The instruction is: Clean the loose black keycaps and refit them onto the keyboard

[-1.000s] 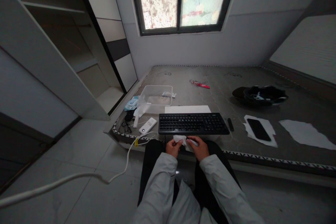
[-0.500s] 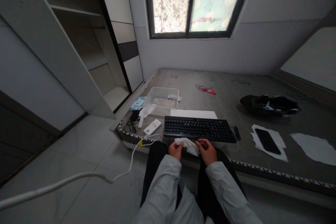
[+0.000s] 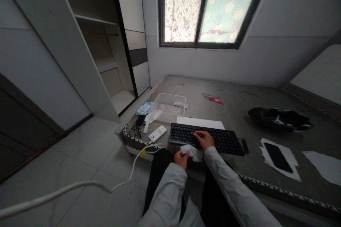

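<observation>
My left hand [image 3: 181, 159] pinches a crumpled white tissue [image 3: 195, 151] above my lap, at the keyboard's near edge. Over the middle of the black keyboard [image 3: 226, 142] is my right hand [image 3: 205, 139], its thumb and fingertips drawn together at the keys. Whatever lies between those fingertips, if anything, is too small to make out. The keyboard rests along the front of the grey mattress, and a flat white sheet or box [image 3: 201, 123] lies just behind it.
Left of the keyboard are a white power bank [image 3: 157, 133] with a cable, and a clear plastic bin [image 3: 170, 104]. A red packaged item [image 3: 214, 98] lies farther back. To the right are a dark cap [image 3: 282, 118] and a phone [image 3: 277, 156] on white paper.
My right hand has let go of the tissue and moved up and left onto the keys. The left hand keeps hold of the tissue. The camera view has shifted slightly.
</observation>
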Motion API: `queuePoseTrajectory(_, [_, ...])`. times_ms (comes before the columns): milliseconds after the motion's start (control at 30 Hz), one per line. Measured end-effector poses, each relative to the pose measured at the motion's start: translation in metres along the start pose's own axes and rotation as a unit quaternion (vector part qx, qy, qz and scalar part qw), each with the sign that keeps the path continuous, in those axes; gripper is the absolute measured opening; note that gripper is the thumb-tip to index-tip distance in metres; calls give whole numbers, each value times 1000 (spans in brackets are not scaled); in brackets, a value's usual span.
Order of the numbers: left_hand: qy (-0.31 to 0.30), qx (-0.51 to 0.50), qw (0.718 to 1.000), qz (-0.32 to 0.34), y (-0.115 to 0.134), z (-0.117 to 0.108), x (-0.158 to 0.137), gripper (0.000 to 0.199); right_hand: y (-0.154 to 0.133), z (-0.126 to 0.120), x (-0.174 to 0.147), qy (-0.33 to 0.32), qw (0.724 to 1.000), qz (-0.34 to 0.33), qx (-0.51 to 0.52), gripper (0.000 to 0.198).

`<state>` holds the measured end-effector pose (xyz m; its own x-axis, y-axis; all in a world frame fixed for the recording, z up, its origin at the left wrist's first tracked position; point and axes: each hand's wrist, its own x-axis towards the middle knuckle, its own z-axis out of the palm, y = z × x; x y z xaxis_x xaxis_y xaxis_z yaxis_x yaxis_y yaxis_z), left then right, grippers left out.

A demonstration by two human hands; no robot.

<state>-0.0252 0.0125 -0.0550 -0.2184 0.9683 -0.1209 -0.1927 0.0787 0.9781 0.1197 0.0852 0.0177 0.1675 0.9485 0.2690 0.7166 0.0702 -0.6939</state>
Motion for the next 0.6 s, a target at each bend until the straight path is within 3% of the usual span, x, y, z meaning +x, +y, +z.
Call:
queuePoseTrajectory(300, [6, -3, 1000, -4, 8, -1, -2, 35, -6, 22, 25, -72, 993, 34, -84, 28])
queuePoseTrajectory(600, [7, -7, 1000, -1, 8, 0, -1, 34, -5, 20, 33, -88, 992, 44, -84, 28])
